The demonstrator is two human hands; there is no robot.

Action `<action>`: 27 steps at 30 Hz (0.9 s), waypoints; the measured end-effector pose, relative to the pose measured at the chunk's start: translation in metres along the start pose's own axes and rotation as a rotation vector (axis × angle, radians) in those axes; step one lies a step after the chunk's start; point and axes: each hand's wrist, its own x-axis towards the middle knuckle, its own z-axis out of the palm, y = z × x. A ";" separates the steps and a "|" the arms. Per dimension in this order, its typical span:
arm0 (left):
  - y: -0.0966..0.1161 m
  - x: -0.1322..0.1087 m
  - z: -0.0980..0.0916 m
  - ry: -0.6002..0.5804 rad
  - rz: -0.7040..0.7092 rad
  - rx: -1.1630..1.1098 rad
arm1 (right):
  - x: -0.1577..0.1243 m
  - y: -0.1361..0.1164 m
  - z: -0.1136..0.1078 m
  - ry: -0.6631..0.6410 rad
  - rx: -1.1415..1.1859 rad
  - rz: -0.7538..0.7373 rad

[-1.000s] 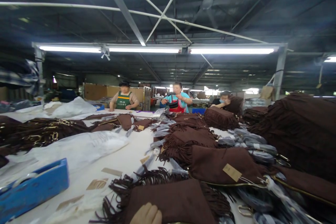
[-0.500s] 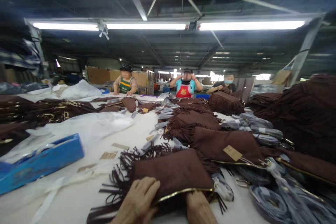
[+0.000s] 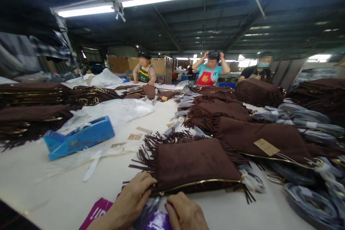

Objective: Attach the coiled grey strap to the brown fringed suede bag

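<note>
A brown fringed pouch lies flat in front of me, its gold zipper along the near edge and a dark gap under the zipper. My left hand has its fingertips closed on the pouch's near left corner. Just below the zipper's left part, my right hand has curled fingers; whatever they hold is hidden. A purple piece with white marks lies between the hands, beside dark strands. Another purple piece with white letters shows left of my left forearm.
A blue tape dispenser stands at left near white plastic sheeting. Stacked brown pouches lie further left. More brown pouches, one tagged, and wrapped grey straps crowd the right. Three people are across the table.
My right hand has come out from under the pouch's zipper edge and moved left. My left hand has slid off the pouch's top to its near left corner. The view has shifted.
</note>
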 end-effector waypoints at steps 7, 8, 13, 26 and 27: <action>0.007 0.007 0.002 -0.093 -0.163 0.073 | 0.027 -0.042 0.001 -0.151 -0.006 0.446; 0.009 0.010 0.001 -0.102 -0.179 0.095 | 0.030 -0.045 -0.002 -0.185 0.015 0.489; 0.017 0.016 -0.003 -0.158 -0.182 0.252 | 0.035 -0.052 -0.013 -0.252 0.027 0.547; -0.027 0.006 0.017 0.225 0.149 0.404 | 0.027 -0.015 -0.030 -0.243 -0.219 0.379; -0.028 0.007 0.011 0.196 0.096 0.401 | 0.022 -0.003 -0.042 -0.245 -0.240 0.424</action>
